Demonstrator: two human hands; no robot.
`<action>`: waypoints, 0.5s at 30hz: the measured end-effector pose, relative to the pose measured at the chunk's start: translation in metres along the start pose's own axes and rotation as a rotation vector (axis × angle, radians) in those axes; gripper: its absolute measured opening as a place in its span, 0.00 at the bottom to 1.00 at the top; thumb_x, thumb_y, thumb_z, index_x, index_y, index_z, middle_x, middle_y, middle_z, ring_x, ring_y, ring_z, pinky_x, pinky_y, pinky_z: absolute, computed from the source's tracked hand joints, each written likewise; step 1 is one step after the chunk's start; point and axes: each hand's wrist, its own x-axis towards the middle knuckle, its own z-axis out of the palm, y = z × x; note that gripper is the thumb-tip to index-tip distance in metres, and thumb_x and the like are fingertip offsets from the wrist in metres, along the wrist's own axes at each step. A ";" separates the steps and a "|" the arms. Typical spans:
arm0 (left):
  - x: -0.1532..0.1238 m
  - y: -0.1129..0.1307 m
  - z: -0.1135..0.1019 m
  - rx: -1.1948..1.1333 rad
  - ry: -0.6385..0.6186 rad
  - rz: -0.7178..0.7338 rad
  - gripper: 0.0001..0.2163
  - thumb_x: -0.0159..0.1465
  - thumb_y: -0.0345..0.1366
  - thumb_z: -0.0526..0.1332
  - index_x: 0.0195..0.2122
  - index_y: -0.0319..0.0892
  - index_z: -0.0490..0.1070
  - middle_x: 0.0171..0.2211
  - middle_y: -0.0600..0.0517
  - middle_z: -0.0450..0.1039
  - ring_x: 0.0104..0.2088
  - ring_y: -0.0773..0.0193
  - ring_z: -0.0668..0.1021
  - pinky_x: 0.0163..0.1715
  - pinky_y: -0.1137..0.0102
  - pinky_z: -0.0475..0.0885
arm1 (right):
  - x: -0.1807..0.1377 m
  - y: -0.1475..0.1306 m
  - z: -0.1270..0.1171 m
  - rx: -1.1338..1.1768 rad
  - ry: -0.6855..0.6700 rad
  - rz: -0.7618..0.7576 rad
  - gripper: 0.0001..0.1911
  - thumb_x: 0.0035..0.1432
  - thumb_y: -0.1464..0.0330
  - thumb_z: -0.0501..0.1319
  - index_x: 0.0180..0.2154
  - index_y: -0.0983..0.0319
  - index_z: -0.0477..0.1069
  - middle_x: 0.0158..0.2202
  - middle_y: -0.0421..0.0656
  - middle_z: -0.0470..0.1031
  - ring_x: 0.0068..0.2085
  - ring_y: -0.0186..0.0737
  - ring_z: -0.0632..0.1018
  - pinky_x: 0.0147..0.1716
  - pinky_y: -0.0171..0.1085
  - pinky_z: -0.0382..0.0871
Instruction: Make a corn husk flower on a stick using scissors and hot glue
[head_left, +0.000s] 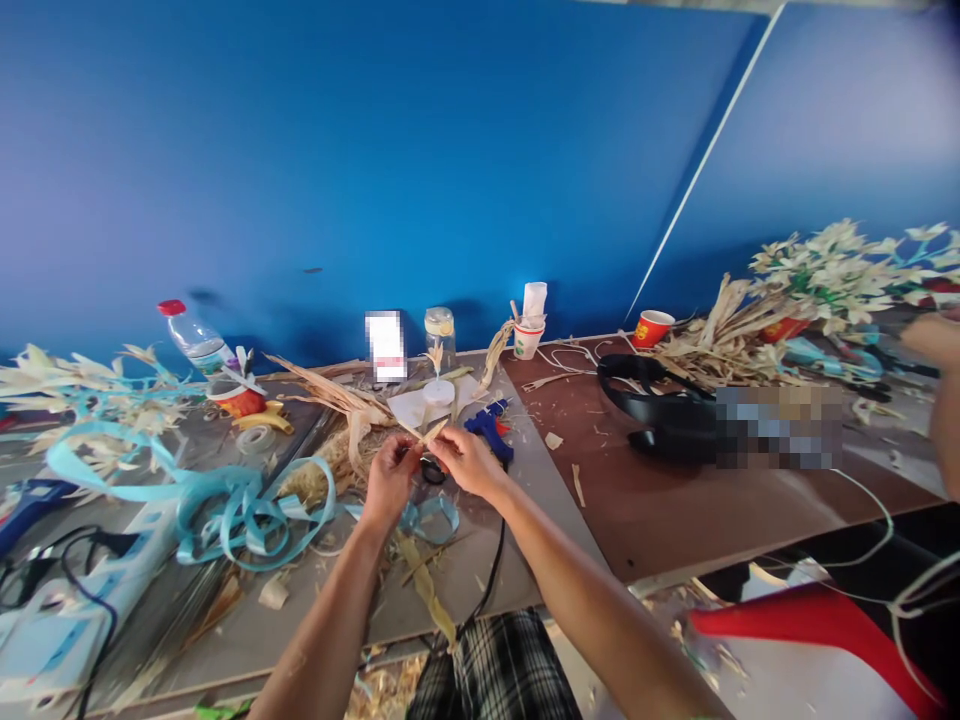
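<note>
I have a pale husk strip [434,432] at the middle of my view, raised just above the counter [551,500] between two bare hands. The left hand [393,476] pinches it with narrowed fingers from one side; the right hand [466,462] meets it from the other, fingertips also closed on it. Exactly how the fingers overlap I can't make out.

Just beyond the right hand I see a blue glue gun [489,430] lying on its side. Past the fingertips, a pale flower [436,362] stands upright at a round white base [439,392]. Leftward lies a bundle of dried husks [330,390], and nearer me, a loose tangle of light-blue ribbon [225,510].

Farther back, by the blue wall [450,150], I pick out a lidded jar [440,335], a white paper cup [527,342] and a tilted bottle [196,342] with a red cap. At the far right, a co-worker's arm [946,420] reaches in.
</note>
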 end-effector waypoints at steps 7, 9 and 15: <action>0.001 0.000 -0.003 0.017 -0.034 -0.019 0.13 0.53 0.43 0.63 0.26 0.40 0.63 0.17 0.60 0.59 0.17 0.73 0.61 0.18 0.75 0.54 | -0.003 0.000 -0.001 -0.110 0.027 -0.042 0.17 0.58 0.58 0.53 0.25 0.63 0.67 0.19 0.36 0.63 0.23 0.31 0.64 0.23 0.30 0.53; 0.001 0.000 -0.001 0.000 -0.060 -0.045 0.14 0.52 0.44 0.64 0.25 0.39 0.63 0.17 0.60 0.59 0.18 0.74 0.60 0.18 0.76 0.53 | -0.002 -0.001 -0.002 -0.150 0.037 -0.038 0.19 0.58 0.57 0.52 0.23 0.64 0.67 0.18 0.36 0.62 0.23 0.30 0.63 0.23 0.30 0.52; -0.001 0.000 0.003 0.015 -0.112 -0.087 0.14 0.52 0.44 0.65 0.27 0.38 0.65 0.19 0.58 0.62 0.20 0.73 0.63 0.20 0.76 0.55 | 0.002 0.003 -0.005 -0.192 0.040 0.013 0.20 0.56 0.57 0.55 0.20 0.63 0.66 0.18 0.38 0.64 0.23 0.31 0.65 0.23 0.31 0.52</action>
